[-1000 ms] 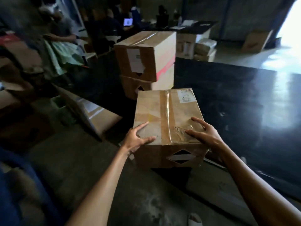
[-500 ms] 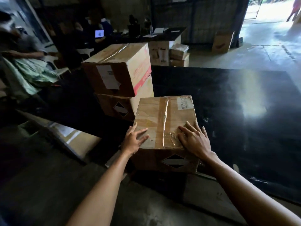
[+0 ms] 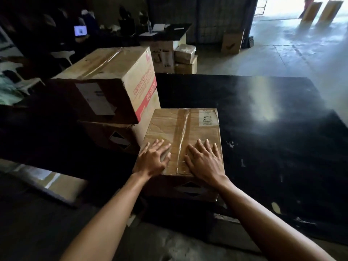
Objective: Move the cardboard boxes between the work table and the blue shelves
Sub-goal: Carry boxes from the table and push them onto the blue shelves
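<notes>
A black work table (image 3: 263, 129), glossy and scuffed with pale marks, is seen filling most of the right and centre of the view, with a band of daylight reflected across its top. At its left part a stack of two cardboard boxes is recorded: the upper box (image 3: 113, 80), taped along its top seam, printed in red on its right side and fitted with a white label on its near face, is set on a lower box (image 3: 116, 136) whose near face carries a diamond mark. Just right of the stack, at the table's near edge, a smaller taped cardboard box (image 3: 188, 129) is placed, touching or nearly touching the lower box; a white label is noted at its far right corner and a diamond mark on its near face. A flattened carton (image 3: 56, 183) is seen lying low at the left, below the table edge. Further cartons (image 3: 185, 59) are stacked on the floor beyond the table, and one more carton (image 3: 232, 41) stands by the far wall. The left hand (image 3: 152, 160) is laid flat on the smaller box's top, fingers straight and spread, nothing gripped. The right hand (image 3: 204, 162) is laid likewise beside the tape seam, fingers extended, palm down.
</notes>
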